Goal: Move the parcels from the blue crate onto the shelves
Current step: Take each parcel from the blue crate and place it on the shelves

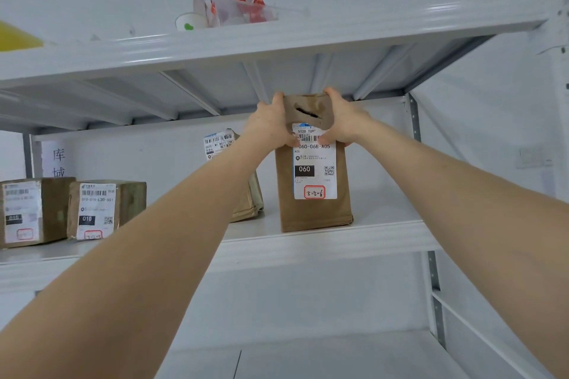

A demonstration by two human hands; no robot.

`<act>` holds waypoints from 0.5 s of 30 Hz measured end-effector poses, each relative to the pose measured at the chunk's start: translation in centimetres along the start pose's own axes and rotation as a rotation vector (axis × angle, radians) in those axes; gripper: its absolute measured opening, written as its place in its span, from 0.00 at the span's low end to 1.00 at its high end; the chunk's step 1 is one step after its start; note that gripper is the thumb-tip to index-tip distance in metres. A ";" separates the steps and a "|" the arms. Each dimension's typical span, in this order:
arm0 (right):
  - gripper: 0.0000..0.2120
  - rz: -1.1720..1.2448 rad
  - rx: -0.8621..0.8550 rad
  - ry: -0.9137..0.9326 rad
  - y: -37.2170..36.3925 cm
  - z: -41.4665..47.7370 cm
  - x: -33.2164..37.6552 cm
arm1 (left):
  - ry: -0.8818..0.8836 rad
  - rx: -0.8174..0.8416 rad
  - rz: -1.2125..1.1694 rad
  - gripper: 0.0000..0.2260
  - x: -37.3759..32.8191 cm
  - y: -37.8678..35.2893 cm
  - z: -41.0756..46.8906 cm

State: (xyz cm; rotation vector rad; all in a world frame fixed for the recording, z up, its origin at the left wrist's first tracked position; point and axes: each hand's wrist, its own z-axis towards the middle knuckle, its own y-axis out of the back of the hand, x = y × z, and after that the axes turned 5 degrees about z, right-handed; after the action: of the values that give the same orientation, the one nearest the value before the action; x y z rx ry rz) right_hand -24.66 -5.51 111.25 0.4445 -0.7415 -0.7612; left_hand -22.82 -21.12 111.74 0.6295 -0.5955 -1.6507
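Observation:
A tall brown paper parcel (pixel 314 212) with a white label marked 060 and a red 3-2-6 stands upright on the white middle shelf (pixel 354 237). My left hand (pixel 271 123) grips its folded top from the left. My right hand (pixel 345 120) grips the top from the right. Another brown parcel (pixel 246 194) leans just left of it, partly hidden by my left forearm. Two brown boxes (pixel 104 209) (pixel 30 212) marked 010 sit at the shelf's far left. The blue crate is out of view.
The upper shelf (pixel 277 37) hangs close above the parcel's top and carries a plastic bag with red packets (pixel 240 6), a paper cup (pixel 191 21) and something yellow (pixel 15 37). A metal upright (pixel 414 120) bounds the right side. A lower shelf (pixel 338 354) lies below.

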 end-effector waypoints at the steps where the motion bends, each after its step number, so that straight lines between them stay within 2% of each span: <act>1: 0.53 -0.031 -0.008 0.008 -0.1 0.1 -0.1 | 0.003 -0.007 0.036 0.42 -0.1 0.1 0.0; 7: 0.49 -0.257 -0.065 0.077 0.1 0.3 0.0 | -0.113 -0.069 0.204 0.40 -0.2 0.2 0.4; 11: 0.44 -0.452 -0.089 0.220 0.4 0.3 0.6 | -0.173 -0.088 0.289 0.42 -0.1 0.2 0.7; 15: 0.39 -0.448 -0.109 0.254 -0.2 0.3 0.9 | -0.198 -0.113 0.319 0.43 -0.3 -0.2 0.7</act>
State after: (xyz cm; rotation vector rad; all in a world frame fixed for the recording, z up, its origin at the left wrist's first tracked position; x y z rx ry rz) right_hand -24.59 -6.33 111.72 0.6050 -0.3605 -1.1338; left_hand -23.39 -20.72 112.12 0.2723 -0.7011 -1.4416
